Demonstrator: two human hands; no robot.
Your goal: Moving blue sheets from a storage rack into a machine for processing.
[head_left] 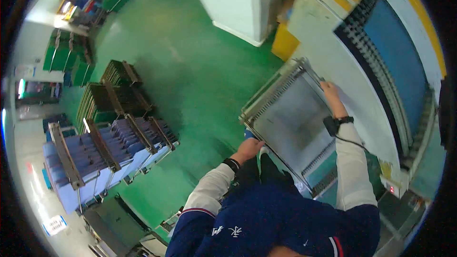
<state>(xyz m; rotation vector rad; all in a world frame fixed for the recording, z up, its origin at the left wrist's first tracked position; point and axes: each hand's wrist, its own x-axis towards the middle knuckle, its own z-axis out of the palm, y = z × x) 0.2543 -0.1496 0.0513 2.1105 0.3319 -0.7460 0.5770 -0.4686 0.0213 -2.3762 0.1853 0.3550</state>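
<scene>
White machine (326,26) standing at right, rollers (376,47) lining its blue bed (395,43). At left, one rack (62,157) carrying blue panels (78,147); dark green panels (93,100) standing beyond. Frame (276,94) sitting just beside machine, between it and the person; toothed sides showing, pale middle (295,128) showing no visible stack. Handling being under way, release not yet done. Left hand (248,149) gripping near-left edge, fingers narrow; right hand (331,94) holding far-right rail, fingers curling over.

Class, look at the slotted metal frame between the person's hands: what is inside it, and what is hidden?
Inside the slotted metal frame, a flat grey surface shows. Whatever lies beneath that surface is covered and cannot be seen.
</scene>
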